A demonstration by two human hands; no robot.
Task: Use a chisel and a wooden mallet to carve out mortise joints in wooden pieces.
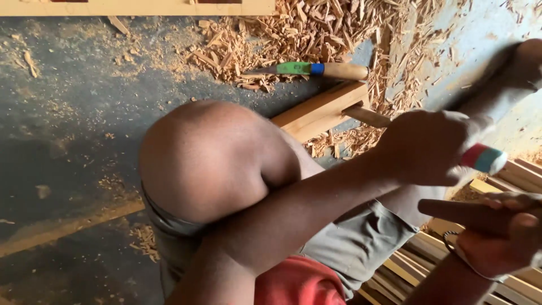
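**Chisel set into a wooden beam, mallet hand close by**

A bent bare knee [203,158] fills the near middle of the view, above grey shorts [350,243]. Past it, the floor [79,113] is dark and dusty, with a wide heap of wood shavings [293,34] at the far side. A pale wooden beam [319,110] runs out from behind the knee. At near right lies a stack of wooden slats [508,181]. The left hand [423,147] is clenched around a chisel [370,117] with a red and teal handle end, its blade touching the beam. The right hand [499,243], at near right, is wrapped around a dark wooden handle [463,212]. A second chisel [310,69], green, blue and tan, lies loose among the shavings just beyond the beam.
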